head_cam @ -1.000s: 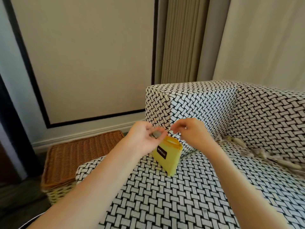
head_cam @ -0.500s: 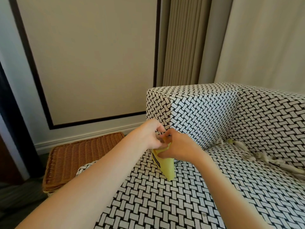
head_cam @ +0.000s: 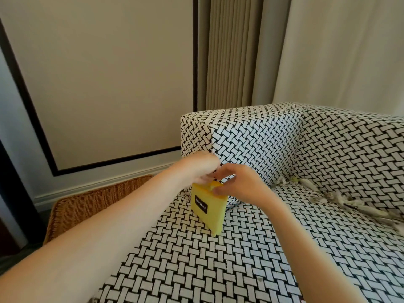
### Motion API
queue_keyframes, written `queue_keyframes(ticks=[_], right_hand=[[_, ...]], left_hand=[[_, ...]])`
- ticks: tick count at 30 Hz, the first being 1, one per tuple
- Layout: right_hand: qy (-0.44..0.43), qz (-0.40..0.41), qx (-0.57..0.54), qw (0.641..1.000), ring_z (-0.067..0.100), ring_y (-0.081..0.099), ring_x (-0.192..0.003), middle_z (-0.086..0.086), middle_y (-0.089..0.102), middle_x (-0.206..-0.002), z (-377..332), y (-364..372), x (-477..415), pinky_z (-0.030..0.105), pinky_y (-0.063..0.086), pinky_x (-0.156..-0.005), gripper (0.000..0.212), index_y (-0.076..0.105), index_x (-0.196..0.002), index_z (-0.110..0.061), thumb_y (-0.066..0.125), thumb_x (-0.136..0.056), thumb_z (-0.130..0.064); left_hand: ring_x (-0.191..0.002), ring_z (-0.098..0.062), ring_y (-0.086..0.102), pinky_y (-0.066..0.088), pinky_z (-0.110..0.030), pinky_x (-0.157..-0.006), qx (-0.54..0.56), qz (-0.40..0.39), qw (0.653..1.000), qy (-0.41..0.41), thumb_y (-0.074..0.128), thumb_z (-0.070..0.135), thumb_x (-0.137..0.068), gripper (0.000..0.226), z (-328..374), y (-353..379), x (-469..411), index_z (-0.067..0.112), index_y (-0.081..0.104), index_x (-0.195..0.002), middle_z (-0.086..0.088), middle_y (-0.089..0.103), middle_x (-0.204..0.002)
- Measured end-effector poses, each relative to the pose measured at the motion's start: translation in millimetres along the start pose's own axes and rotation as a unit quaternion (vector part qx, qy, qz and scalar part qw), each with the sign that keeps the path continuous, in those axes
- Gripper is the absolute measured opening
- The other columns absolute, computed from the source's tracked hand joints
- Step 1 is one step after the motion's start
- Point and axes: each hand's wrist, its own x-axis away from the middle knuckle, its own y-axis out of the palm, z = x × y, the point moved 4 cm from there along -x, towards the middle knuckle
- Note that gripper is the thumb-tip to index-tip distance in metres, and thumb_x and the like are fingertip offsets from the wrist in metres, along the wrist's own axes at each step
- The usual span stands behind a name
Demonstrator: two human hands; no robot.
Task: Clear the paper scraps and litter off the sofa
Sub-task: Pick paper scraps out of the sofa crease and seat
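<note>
A small yellow paper bag (head_cam: pixel 208 209) with a dark label stands on the black-and-white woven sofa (head_cam: pixel 251 259) near the armrest. My right hand (head_cam: pixel 238 184) pinches the bag's top edge. My left hand (head_cam: pixel 202 168) is over the bag's mouth with its fingers curled down toward the opening; its fingertips are blurred and partly hidden. Pale paper scraps (head_cam: pixel 341 199) lie strewn along the crease between the seat and the backrest at the right.
A wicker basket (head_cam: pixel 87 206) sits on the floor left of the sofa. The armrest (head_cam: pixel 251 138) rises just behind my hands. Behind it are a panelled wall and curtains (head_cam: pixel 229 51).
My hands came together over the bag's top, then parted slightly. The bag's labelled face shows again, and my left hand has risen a little above the opening.
</note>
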Motion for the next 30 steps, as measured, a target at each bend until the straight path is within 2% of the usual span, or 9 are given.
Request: queue_keyframes(ticks=[4,6,8,12,16,19,22,24,30], right_hand=[[0.020,0.045,-0.025,0.999,-0.001,0.058,-0.084,-0.016,0.065,-0.092,26,-25,-1,0.016,0.045,-0.078,0.016,0.066,-0.092,-0.025,0.070,-0.079,-0.018],[0.049,0.081,-0.033,0.995,0.001,0.058,-0.083,-0.015,0.065,-0.088,47,-37,-3,0.021,0.046,-0.081,0.013,0.066,-0.089,-0.027,0.065,-0.082,-0.016],[0.089,0.121,-0.017,0.988,0.006,0.059,-0.085,-0.012,0.065,-0.089,73,-48,-2,0.027,0.047,-0.084,0.014,0.066,-0.090,-0.027,0.061,-0.083,-0.015],[0.167,0.186,-0.004,0.968,0.010,0.056,-0.078,0.001,0.066,-0.103,128,-54,4,0.022,0.047,-0.073,0.018,0.065,-0.099,-0.016,0.056,-0.086,-0.007],[0.224,0.250,0.026,0.942,0.012,0.055,-0.084,0.005,0.065,-0.111,169,-56,11,0.025,0.049,-0.080,0.027,0.064,-0.109,-0.010,0.054,-0.086,-0.001],[0.214,0.290,0.060,0.931,0.009,0.052,-0.075,0.003,0.063,-0.106,180,-68,10,0.016,0.042,-0.064,0.030,0.062,-0.112,-0.008,0.054,-0.084,0.000],[0.216,0.319,0.098,0.917,0.012,0.053,-0.082,0.006,0.058,-0.117,197,-81,7,0.023,0.047,-0.072,0.035,0.061,-0.114,-0.012,0.059,-0.081,-0.003],[0.224,0.333,0.124,0.908,0.016,0.053,-0.092,0.007,0.053,-0.119,202,-86,7,0.031,0.049,-0.082,0.033,0.059,-0.112,-0.014,0.061,-0.080,-0.007],[0.273,0.282,0.215,0.894,0.023,0.052,-0.105,0.013,0.051,-0.122,226,-103,-8,0.033,0.046,-0.089,0.041,0.049,-0.123,-0.005,0.055,-0.087,-0.023]], left_hand=[[-0.055,-0.018,0.049,0.050,-0.031,-0.060,-0.266,0.138,0.935,0.189,0.044,0.005,-0.085,0.022,18,1,16,0.002,0.060,-0.072,-0.007,0.063,-0.073],[-0.053,-0.021,0.052,0.055,-0.036,-0.069,-0.279,0.188,0.901,0.275,0.044,0.004,-0.084,0.023,23,12,25,0.001,0.061,-0.068,-0.008,0.064,-0.069],[-0.046,-0.017,0.045,0.054,-0.033,-0.059,-0.260,0.146,0.905,0.304,0.043,0.004,-0.083,0.024,25,34,24,-0.001,0.060,-0.067,-0.011,0.067,-0.071],[-0.048,-0.012,0.033,0.027,-0.022,-0.044,-0.233,-0.015,0.942,0.242,0.038,0.006,-0.086,0.022,19,86,-10,0.013,0.059,-0.086,-0.003,0.054,-0.086],[-0.066,-0.012,0.042,0.027,-0.018,-0.052,-0.252,-0.077,0.946,0.187,0.037,0.007,-0.091,0.020,12,126,-49,0.016,0.054,-0.094,0.002,0.048,-0.082],[-0.065,-0.015,0.041,0.027,-0.019,-0.052,-0.322,-0.108,0.929,0.147,0.034,0.010,-0.095,0.020,11,150,-67,0.004,0.053,-0.096,-0.001,0.038,-0.072],[-0.088,-0.020,0.052,0.043,-0.027,-0.071,-0.392,-0.123,0.906,0.101,0.030,0.020,-0.100,0.041,-2,173,-82,0.001,0.041,-0.134,-0.011,0.055,-0.113],[-0.116,-0.025,0.051,0.043,-0.031,-0.090,-0.402,-0.089,0.904,0.115,0.027,0.027,-0.101,0.047,-11,179,-93,-0.001,0.039,-0.137,-0.016,0.048,-0.136],[-0.086,-0.024,0.060,0.042,-0.026,-0.067,-0.315,-0.048,0.938,0.137,0.025,0.040,-0.098,0.054,-14,208,-136,0.000,0.058,-0.114,-0.011,0.064,-0.097]])
